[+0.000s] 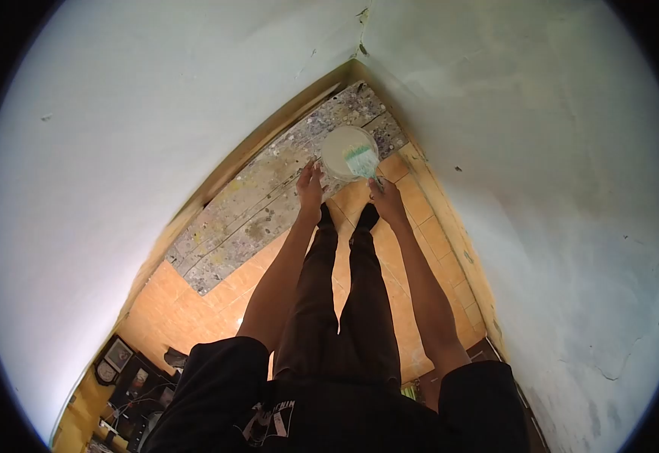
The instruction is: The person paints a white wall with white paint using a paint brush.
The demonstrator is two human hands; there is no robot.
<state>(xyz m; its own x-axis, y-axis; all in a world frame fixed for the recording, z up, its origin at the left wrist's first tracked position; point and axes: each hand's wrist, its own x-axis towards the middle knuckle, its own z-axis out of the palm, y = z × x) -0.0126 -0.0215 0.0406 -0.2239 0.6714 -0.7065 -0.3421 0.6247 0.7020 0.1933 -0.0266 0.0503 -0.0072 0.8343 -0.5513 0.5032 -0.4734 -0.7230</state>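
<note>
My right hand [387, 200] is closed round the handle of a paintbrush [362, 161]. The brush's wide bristles carry pale green-white paint and overlap the mouth of a round tub [338, 143]. Inside the tub is a whitish paint, with a greenish smear near the bristles. Beside the tub's left rim is my left hand [310, 187], fingers stretched forward and slightly bent, apart from one another. Under the tub lies a paint-spattered plank [246, 208].
Two pale painted walls, left [118, 136] and right [556, 151], meet in a corner ahead. My feet stand by the plank on an orange tiled floor [186, 309]. Electronics with cables [137, 389] and a framed picture [118, 353] sit at the lower left.
</note>
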